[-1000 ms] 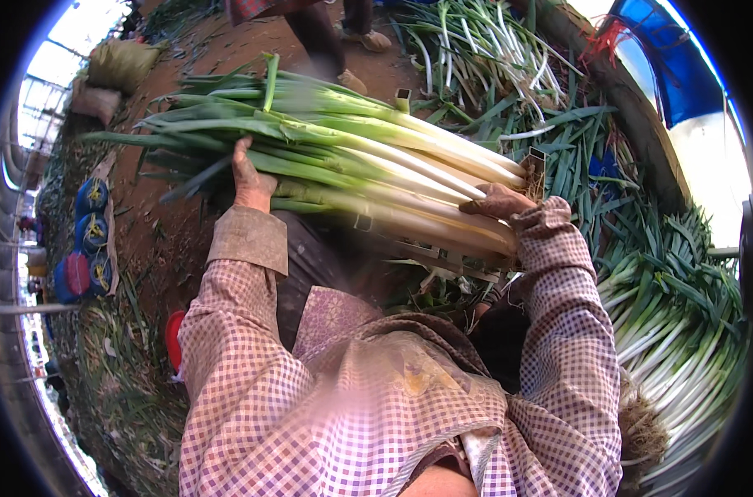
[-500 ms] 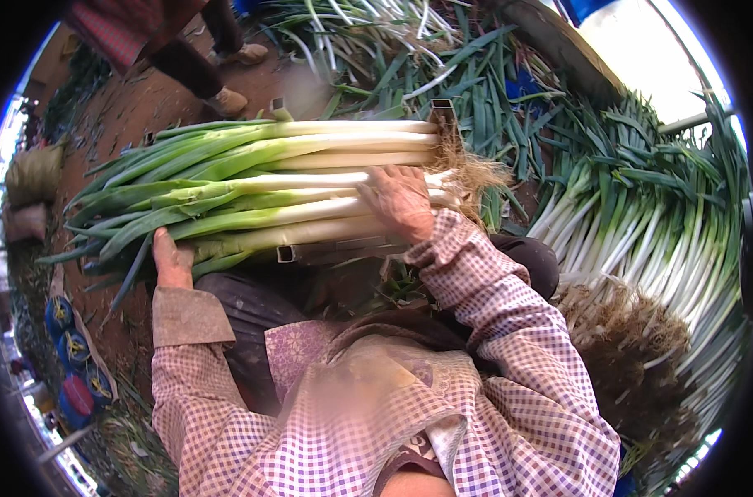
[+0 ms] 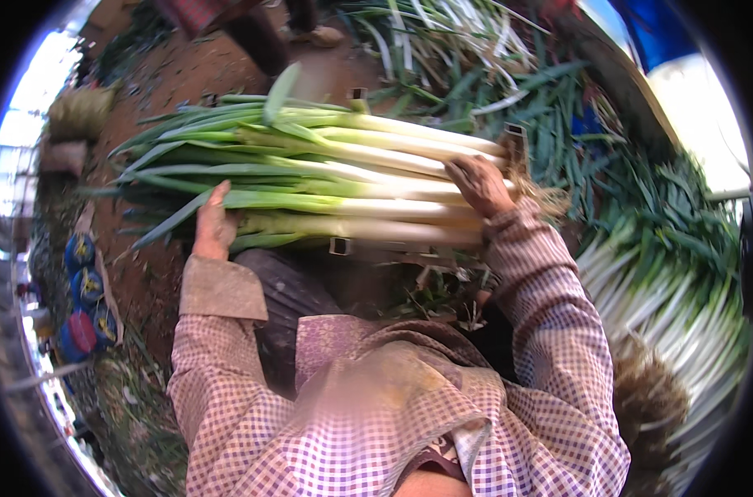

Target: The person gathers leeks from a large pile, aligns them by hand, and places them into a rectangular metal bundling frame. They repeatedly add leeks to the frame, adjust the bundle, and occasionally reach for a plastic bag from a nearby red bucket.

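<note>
A bundle of leeks [image 3: 376,174] lies crosswise in front of me on a low metal frame [image 3: 340,246], green leaves to the left and pale shafts with roots to the right. At the leafy end, my left hand [image 3: 215,222] grips the near side, thumb up; its other fingers are partly hidden by the leaves. My right hand [image 3: 478,184] is curled over the white shafts close to the roots [image 3: 544,197]. One leaf [image 3: 282,93] stands up from the far side of the bundle.
A large pile of leeks [image 3: 650,286] lies at the right, with loose leeks [image 3: 451,37] and cut leaves farther off. Another person's legs [image 3: 260,37] stand beyond the bundle. Blue and red rolls [image 3: 82,290] lie at the left on leaf-littered ground.
The whole view has shifted, so the bundle sits farther right and slightly tilted. The right hand's fingers are more curled over the shafts. A leaf on the far side now sticks up.
</note>
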Demonstrator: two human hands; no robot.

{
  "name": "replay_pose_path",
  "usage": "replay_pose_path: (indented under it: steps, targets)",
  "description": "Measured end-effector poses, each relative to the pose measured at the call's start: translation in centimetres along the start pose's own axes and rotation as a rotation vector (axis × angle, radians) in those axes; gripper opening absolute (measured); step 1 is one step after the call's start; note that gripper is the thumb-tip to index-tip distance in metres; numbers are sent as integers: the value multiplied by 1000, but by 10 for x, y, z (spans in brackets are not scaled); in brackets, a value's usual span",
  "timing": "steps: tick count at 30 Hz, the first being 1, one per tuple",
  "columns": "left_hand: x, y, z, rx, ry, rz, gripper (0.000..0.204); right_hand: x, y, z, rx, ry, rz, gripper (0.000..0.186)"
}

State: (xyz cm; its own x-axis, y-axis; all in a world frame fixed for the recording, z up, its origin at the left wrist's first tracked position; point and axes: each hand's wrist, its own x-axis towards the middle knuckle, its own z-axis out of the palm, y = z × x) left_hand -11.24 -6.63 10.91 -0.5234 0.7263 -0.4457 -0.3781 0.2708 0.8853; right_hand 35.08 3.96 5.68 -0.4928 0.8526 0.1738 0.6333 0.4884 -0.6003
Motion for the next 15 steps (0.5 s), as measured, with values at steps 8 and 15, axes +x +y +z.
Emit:
replay_pose_path:
  steps: [8, 15]
  targets:
    - [-1, -11, 35, 2, 54, 105, 40, -10, 19, 12, 157, -171, 286, 39]
    - [-6, -17, 43, -114, 82, 143, 40, -23, 2, 65, -298, -101, 143, 60]
